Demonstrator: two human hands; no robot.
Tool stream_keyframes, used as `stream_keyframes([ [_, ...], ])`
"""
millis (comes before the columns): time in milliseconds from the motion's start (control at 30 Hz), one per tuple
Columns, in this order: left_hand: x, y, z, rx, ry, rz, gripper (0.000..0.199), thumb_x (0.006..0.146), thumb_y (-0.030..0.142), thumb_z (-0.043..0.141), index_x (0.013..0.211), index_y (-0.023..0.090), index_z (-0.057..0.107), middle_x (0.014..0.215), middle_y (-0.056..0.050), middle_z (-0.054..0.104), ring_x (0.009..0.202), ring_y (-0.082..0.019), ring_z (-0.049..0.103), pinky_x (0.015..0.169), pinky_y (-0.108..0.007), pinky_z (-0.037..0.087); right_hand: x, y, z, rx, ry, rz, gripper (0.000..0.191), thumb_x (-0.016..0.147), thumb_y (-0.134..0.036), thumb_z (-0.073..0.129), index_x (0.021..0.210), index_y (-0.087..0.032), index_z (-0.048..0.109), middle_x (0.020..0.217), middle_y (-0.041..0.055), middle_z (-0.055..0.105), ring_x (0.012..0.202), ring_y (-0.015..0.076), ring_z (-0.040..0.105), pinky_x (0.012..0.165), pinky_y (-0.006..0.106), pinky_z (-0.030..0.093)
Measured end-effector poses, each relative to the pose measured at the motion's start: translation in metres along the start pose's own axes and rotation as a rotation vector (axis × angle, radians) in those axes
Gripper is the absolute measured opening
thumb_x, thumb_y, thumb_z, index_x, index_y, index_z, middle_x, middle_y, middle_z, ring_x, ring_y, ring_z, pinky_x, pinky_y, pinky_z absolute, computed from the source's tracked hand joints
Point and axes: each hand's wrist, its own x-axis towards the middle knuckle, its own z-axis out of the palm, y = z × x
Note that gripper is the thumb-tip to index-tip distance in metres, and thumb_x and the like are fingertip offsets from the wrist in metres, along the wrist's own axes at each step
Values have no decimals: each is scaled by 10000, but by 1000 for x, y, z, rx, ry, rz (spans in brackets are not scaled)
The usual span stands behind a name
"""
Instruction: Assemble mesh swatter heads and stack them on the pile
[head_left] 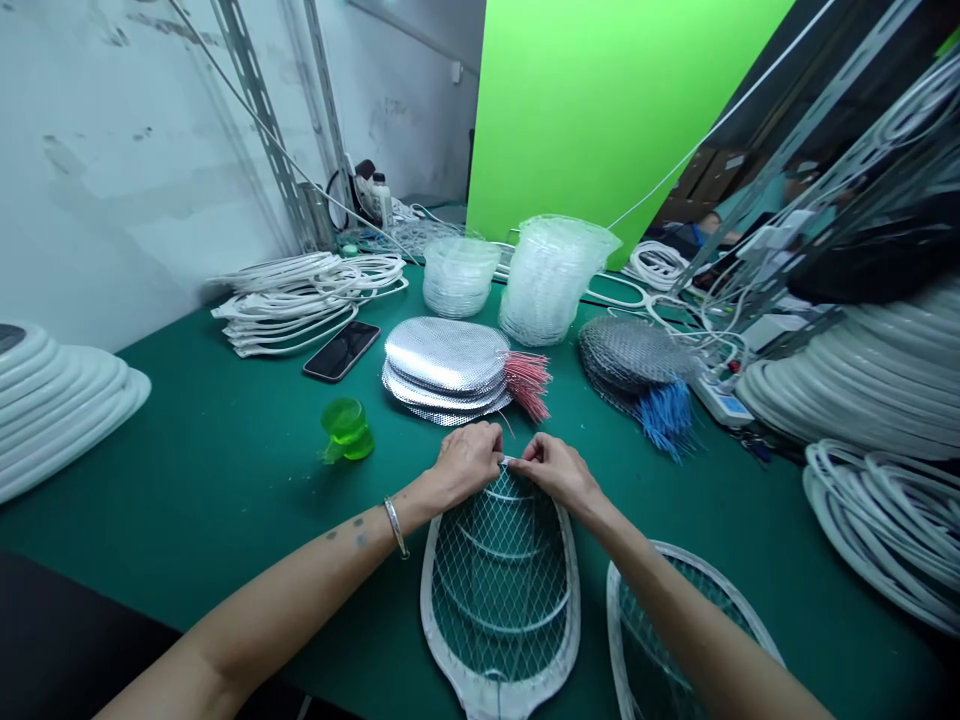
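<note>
A white-rimmed racket head (pixel 498 590) with wire mesh, like that of a mosquito swatter, lies on the green table in front of me, its narrow neck toward me. My left hand (pixel 472 458) has its fingers closed on the far end of the rim. From the other side, my right hand (pixel 559 470) pinches the same end, thumb and forefinger together. Whether a small part sits between the fingertips is hidden. Just beyond my hands is a stack of silvery mesh sheets (pixel 446 355) with red wires (pixel 528 383). A second racket head (pixel 694 570) lies partly under my right forearm.
A green cup-like container (pixel 347 430) and a phone (pixel 342 351) are on the left. White frames (pixel 307 300) and clear ring stacks (pixel 553 280) stand farther back. Dark mesh sheets (pixel 626 355) with blue wires (pixel 665 418) lie right, near white coils (pixel 889 530).
</note>
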Motion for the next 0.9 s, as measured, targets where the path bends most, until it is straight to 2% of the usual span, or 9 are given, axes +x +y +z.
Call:
stream_keyframes([
  [100,6,-3,0,-17,-54,6,53,852,212,550,880,215,594,910,-31,663,818,-201,624,672,-274,437,21,6,6,14,-71,39,277,670,-402,748,653,-206,553,594,-28,586,564,124,512,503,237,309],
  [300,13,-5,-1,-20,-162,25,21,830,219,583,840,204,572,886,-46,653,785,-222,620,652,-285,430,36,19,12,22,-179,85,328,620,-398,782,589,-199,523,489,-60,494,478,88,427,457,221,285],
  [467,9,1,-1,7,-119,74,146,811,91,543,905,200,568,901,-45,613,759,-207,612,637,-275,426,44,9,8,-32,-176,66,338,607,-378,810,551,-194,532,474,-45,506,471,96,442,468,235,294],
  [567,5,3,-6,-6,-81,94,109,849,116,545,908,199,583,928,-43,592,777,-194,611,672,-279,447,31,-2,-5,-67,-125,38,313,598,-375,828,577,-186,579,521,-20,562,519,120,496,494,244,316],
  [667,-19,1,-15,-55,13,82,133,926,266,543,1023,181,577,1078,-74,564,886,-195,604,768,-298,465,-16,-1,-19,-68,7,3,261,745,-438,731,794,-194,651,717,13,655,655,147,569,564,254,365],
  [733,-52,-2,-21,-158,53,194,206,965,357,508,1034,180,590,1088,-69,580,924,-180,599,813,-290,465,-66,9,-21,-56,141,-92,244,866,-442,610,914,-204,641,823,28,673,715,150,588,619,267,403],
  [800,-95,-6,-24,-268,-15,434,228,970,386,507,979,199,637,1033,-47,628,953,-168,603,844,-276,464,-126,22,-14,-48,270,-356,190,906,-381,576,905,-203,643,817,41,678,712,155,604,656,286,447],
  [867,-136,-11,-22,-262,-127,650,221,943,396,559,1019,218,667,1065,-54,656,1015,-183,597,885,-295,458,-180,35,2,-50,270,-623,92,906,-268,593,922,-222,671,835,36,704,770,157,635,712,291,481],
  [900,-153,-14,-18,-226,-154,709,211,946,368,562,1056,224,669,1078,-60,666,1026,-188,594,895,-307,457,-201,40,12,-86,252,-694,114,900,-226,600,980,-231,681,868,32,716,802,157,641,730,294,485],
])
